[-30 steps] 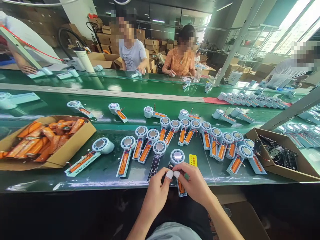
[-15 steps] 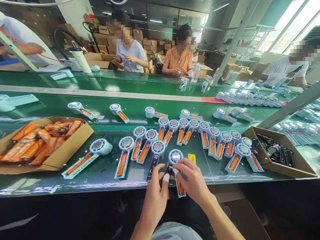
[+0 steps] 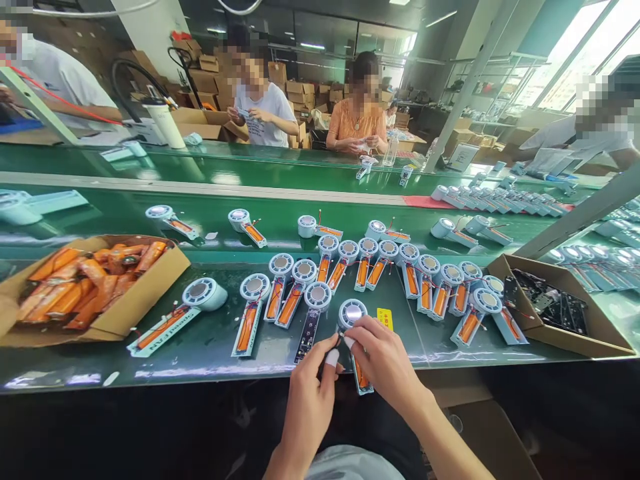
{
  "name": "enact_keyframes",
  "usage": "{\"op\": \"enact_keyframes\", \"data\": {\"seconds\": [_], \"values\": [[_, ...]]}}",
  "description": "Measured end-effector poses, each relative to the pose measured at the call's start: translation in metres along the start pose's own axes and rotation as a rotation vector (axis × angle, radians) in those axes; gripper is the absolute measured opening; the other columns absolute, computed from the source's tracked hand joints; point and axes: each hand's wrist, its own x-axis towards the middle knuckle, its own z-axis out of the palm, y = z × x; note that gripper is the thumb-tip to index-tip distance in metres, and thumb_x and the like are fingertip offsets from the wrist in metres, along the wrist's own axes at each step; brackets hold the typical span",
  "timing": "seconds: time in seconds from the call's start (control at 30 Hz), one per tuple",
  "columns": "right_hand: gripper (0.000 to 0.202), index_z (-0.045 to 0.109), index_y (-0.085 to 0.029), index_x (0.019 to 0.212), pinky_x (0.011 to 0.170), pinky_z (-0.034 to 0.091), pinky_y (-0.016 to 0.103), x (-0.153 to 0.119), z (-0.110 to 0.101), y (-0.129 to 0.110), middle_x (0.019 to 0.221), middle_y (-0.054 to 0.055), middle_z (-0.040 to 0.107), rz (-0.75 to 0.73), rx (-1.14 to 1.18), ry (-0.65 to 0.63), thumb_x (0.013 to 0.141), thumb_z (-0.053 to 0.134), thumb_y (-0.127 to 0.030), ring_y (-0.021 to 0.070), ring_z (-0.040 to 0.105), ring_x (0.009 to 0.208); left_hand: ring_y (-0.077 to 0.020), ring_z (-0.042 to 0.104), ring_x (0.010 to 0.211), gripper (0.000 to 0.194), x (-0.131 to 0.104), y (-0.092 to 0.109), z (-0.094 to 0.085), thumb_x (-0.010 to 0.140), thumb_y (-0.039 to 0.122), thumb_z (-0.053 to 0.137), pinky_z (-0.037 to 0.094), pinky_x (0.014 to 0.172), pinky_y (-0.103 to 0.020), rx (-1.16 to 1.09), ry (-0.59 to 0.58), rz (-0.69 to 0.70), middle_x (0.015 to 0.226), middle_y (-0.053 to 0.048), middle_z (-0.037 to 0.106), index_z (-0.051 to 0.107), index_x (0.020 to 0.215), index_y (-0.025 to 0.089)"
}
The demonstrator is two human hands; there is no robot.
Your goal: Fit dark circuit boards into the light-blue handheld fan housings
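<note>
1. Head view, left hand: the left hand (image 3: 311,387) has its thumb and forefinger drawn in, pinching a dark part (image 3: 341,332) that the fingers mostly hide.
2. Right hand: the right hand (image 3: 384,359) has bent fingers meeting the left fingertips at that part; whether it grips anything cannot be told. Both thumbs wear white covers.
3. Between and behind them, near the front edge of the surface (image 3: 200,370), lies a fan (image 3: 353,312), round head away from the person, an orange battery (image 3: 362,379) in its handle.
4. Just left of it lies a fan with a black board (image 3: 307,333) along its handle; a yellow card (image 3: 385,319) lies to its right.
5. More fans with orange batteries lie beyond and to both sides.
6. A battery box (image 3: 145,297) stands at left, a board box (image 3: 585,340) at right.
7. Across the green belt (image 3: 210,160), co-workers (image 3: 267,110) sit, two handling small items.
</note>
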Motion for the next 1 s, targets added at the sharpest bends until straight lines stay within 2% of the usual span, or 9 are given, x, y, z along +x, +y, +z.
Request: {"op": "enact_keyframes", "data": {"seconds": [0.13, 0.2, 0.33, 0.43, 0.53, 0.63, 0.73, 0.83, 1.0], "values": [[0.024, 0.067, -0.022, 0.114, 0.079, 0.05, 0.029, 0.003, -0.008, 0.01, 0.104, 0.006, 0.067, 0.08, 0.287, -0.064, 0.097, 0.053, -0.013, 0.0194, 0.064, 0.092, -0.018, 0.069, 0.07, 0.038, 0.008, 0.003, -0.011, 0.093, 0.037, 0.047, 0.057, 0.062, -0.026, -0.015, -0.107, -0.013, 0.093, -0.009, 0.075, 0.071, 0.114, 0.017], [0.022, 0.071, -0.023, 0.111, 0.081, 0.05, 0.029, 0.005, -0.014, 0.012, 0.103, 0.005, 0.068, 0.075, 0.379, -0.125, 0.097, 0.056, -0.015, 0.0186, 0.064, 0.092, -0.0171, 0.069, 0.07, 0.036, 0.011, 0.003, -0.015, 0.092, 0.037, 0.049, 0.057, 0.063, -0.025, -0.038, -0.162, -0.015, 0.091, -0.008, 0.074, 0.072, 0.112, 0.017], [0.016, 0.075, -0.023, 0.097, 0.08, 0.048, 0.031, 0.008, -0.016, 0.009, 0.096, 0.005, 0.07, 0.099, 0.383, -0.135, 0.095, 0.061, -0.017, 0.02, 0.063, 0.091, -0.0161, 0.067, 0.068, 0.033, 0.013, 0.002, -0.019, 0.092, 0.035, 0.051, 0.056, 0.062, -0.024, -0.065, -0.215, 0.001, 0.086, -0.006, 0.073, 0.072, 0.111, 0.018], [0.016, 0.074, -0.022, 0.097, 0.082, 0.048, 0.033, 0.008, -0.012, 0.007, 0.096, 0.005, 0.071, 0.128, 0.371, -0.09, 0.094, 0.059, -0.016, 0.0209, 0.062, 0.092, -0.0166, 0.069, 0.072, 0.034, 0.014, 0.002, -0.02, 0.094, 0.036, 0.049, 0.057, 0.065, -0.026, -0.037, -0.23, 0.005, 0.1, -0.008, 0.075, 0.071, 0.113, 0.019], [0.014, 0.072, -0.022, 0.101, 0.078, 0.049, 0.03, 0.003, -0.015, 0.011, 0.1, 0.004, 0.071, 0.188, 0.444, -0.05, 0.094, 0.06, -0.022, 0.0185, 0.062, 0.086, -0.0185, 0.073, 0.081, 0.035, 0.013, 0.003, -0.02, 0.095, 0.033, 0.044, 0.058, 0.074, -0.029, 0.056, -0.214, 0.005, 0.114, -0.009, 0.074, 0.067, 0.12, 0.021], [0.017, 0.069, -0.023, 0.105, 0.07, 0.049, 0.027, -0.008, -0.027, 0.022, 0.099, 0.004, 0.07, 0.311, 0.443, 0.021, 0.095, 0.057, -0.029, 0.0165, 0.06, 0.078, -0.0206, 0.075, 0.09, 0.042, 0.01, 0.0, -0.018, 0.095, 0.025, 0.039, 0.058, 0.084, -0.033, 0.172, -0.177, 0.037, 0.115, -0.008, 0.075, 0.058, 0.132, 0.023], [0.023, 0.065, -0.024, 0.115, 0.064, 0.048, 0.026, -0.021, -0.032, 0.028, 0.095, 0.002, 0.07, 0.409, 0.386, -0.055, 0.094, 0.055, -0.026, 0.0164, 0.06, 0.077, -0.0213, 0.074, 0.097, 0.05, 0.008, -0.006, -0.014, 0.093, 0.017, 0.035, 0.057, 0.088, -0.035, 0.301, -0.175, 0.098, 0.115, -0.006, 0.076, 0.053, 0.139, 0.026], [0.033, 0.062, -0.024, 0.124, 0.067, 0.05, 0.026, -0.026, -0.024, 0.025, 0.096, 0.002, 0.072, 0.396, 0.387, -0.151, 0.091, 0.055, -0.02, 0.0165, 0.063, 0.078, -0.0211, 0.072, 0.102, 0.054, 0.009, -0.01, -0.009, 0.091, 0.01, 0.031, 0.057, 0.088, -0.034, 0.411, -0.168, 0.185, 0.12, -0.007, 0.072, 0.054, 0.138, 0.026], [0.024, 0.071, -0.024, 0.105, 0.077, 0.051, 0.029, -0.018, -0.012, 0.014, 0.096, 0.004, 0.073, 0.304, 0.395, -0.014, 0.096, 0.049, -0.02, 0.0186, 0.067, 0.087, -0.0203, 0.073, 0.088, 0.056, 0.007, -0.001, -0.005, 0.092, 0.004, 0.031, 0.057, 0.074, -0.031, 0.653, -0.218, 0.196, 0.103, -0.005, 0.069, 0.055, 0.137, 0.028]]}}
